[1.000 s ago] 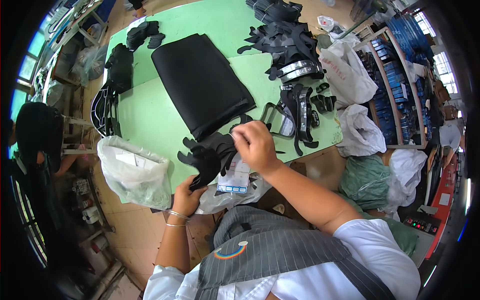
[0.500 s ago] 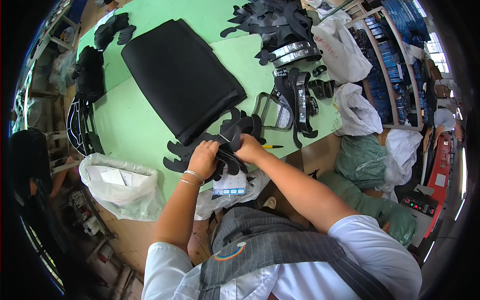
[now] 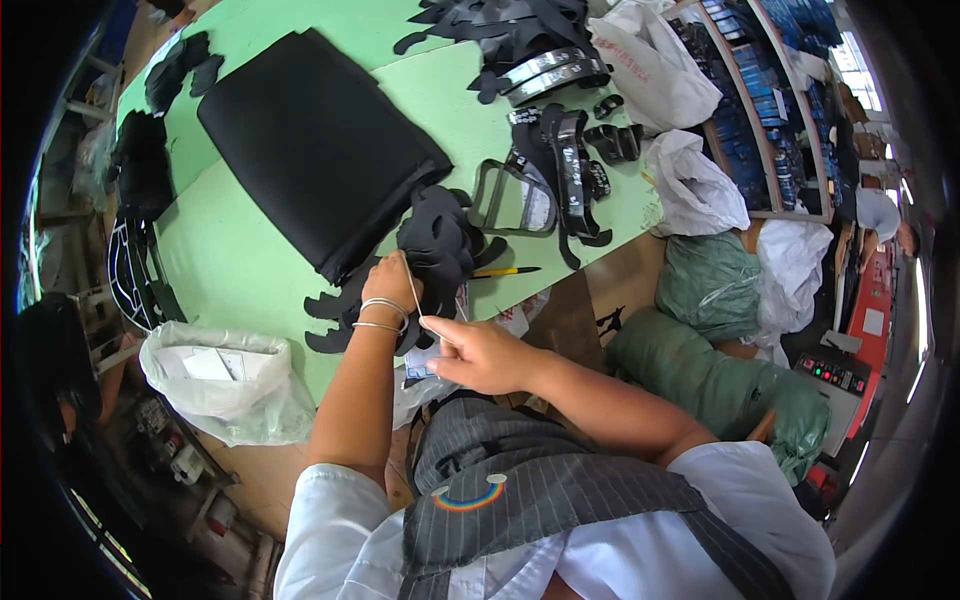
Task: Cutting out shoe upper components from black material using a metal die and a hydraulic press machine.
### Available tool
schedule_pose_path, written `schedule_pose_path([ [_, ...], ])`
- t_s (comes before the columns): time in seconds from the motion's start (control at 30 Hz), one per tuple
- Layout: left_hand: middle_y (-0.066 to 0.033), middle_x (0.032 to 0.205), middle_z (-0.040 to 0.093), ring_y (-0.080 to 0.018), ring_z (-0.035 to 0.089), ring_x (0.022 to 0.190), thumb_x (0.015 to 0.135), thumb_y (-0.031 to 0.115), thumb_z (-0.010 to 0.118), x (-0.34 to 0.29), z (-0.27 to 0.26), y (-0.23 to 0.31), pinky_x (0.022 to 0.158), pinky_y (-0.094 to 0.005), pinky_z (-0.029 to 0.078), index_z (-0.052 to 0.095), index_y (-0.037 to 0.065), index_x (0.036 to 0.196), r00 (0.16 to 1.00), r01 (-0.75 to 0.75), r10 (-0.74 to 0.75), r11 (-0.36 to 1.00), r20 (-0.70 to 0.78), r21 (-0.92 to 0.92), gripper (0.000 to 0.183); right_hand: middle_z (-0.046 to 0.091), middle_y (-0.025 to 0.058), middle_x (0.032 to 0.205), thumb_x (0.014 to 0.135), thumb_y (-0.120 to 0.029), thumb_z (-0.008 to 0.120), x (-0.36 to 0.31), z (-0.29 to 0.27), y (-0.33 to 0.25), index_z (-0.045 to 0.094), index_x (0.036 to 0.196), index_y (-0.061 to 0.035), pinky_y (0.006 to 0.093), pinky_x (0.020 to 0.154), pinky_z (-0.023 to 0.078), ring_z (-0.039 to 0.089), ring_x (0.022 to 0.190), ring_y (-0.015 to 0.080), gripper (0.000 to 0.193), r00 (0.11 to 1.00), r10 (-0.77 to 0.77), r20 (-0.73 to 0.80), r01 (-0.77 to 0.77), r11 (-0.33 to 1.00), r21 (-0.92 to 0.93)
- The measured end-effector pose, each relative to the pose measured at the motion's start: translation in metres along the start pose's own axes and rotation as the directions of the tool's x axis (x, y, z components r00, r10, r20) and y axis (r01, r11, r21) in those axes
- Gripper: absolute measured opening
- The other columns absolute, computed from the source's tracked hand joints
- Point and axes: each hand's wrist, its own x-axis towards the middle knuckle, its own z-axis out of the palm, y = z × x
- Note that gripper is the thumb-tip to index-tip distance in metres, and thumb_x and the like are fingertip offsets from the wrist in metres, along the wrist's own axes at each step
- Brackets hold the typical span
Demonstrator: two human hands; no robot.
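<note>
At the table's near edge, my left hand [image 3: 388, 282] is closed on a bundle of curved black cut pieces [image 3: 438, 235]. A thin pale string [image 3: 412, 287] runs taut from beside the left fingers to my right hand [image 3: 482, 356]. The right hand, nearer my body, is closed on the string. More black pieces [image 3: 325, 337] with curved ends stick out left of my left wrist. Just beyond lies a large folded black sheet [image 3: 320, 150]. To the right of the bundle rests a yellow and black pen [image 3: 508, 271].
On the green table [image 3: 225, 230], metal cutting dies [image 3: 572, 165] lie to the right, below a heap of black pieces [image 3: 520, 30]. An open plastic bag [image 3: 265, 400] stands at the left near edge. White sacks [image 3: 695, 180] and green sacks [image 3: 700, 375] crowd the right side.
My right hand has left the bundle and drawn back toward me with the string, now stretched tight. My left hand stays on the black pieces. The whole view has shifted slightly.
</note>
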Motion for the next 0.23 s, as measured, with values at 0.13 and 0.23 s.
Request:
schedule_pose_path([
  [0.13, -0.0283, 0.110, 0.060, -0.0421, 0.059, 0.102, 0.075, 0.023, 0.064, 0.012, -0.007, 0.032, 0.090, -0.0451, 0.047, 0.052, -0.006, 0.114, 0.999, 0.034, -0.028, 0.977, 0.030, -0.212, 0.050, 0.059, 0.0219, 0.103, 0.074, -0.012, 0.063, -0.004, 0.011, 0.063, 0.056, 0.114, 0.0039, 0.0447, 0.090, 0.043, 0.055, 0.102, 0.0371, 0.043, 0.826, -0.442, -0.350, 0.147, 0.768, -0.623],
  [0.23, -0.0155, 0.145, 0.038, -0.0184, 0.039, 0.132, 0.073, 0.029, 0.071, 0.073, -0.042, 0.127, 0.107, -0.0324, 0.033, 0.039, 0.008, 0.139, 0.525, -0.808, 0.844, 0.534, 0.105, -0.249, 0.076, 0.055, 0.0229, 0.118, 0.074, -0.023, 0.063, -0.060, -0.036, 0.076, 0.059, 0.110, -0.0004, 0.0489, 0.100, 0.038, 0.047, 0.117, 0.0370, 0.043, 0.952, -0.144, -0.269, -0.006, 0.873, -0.488],
])
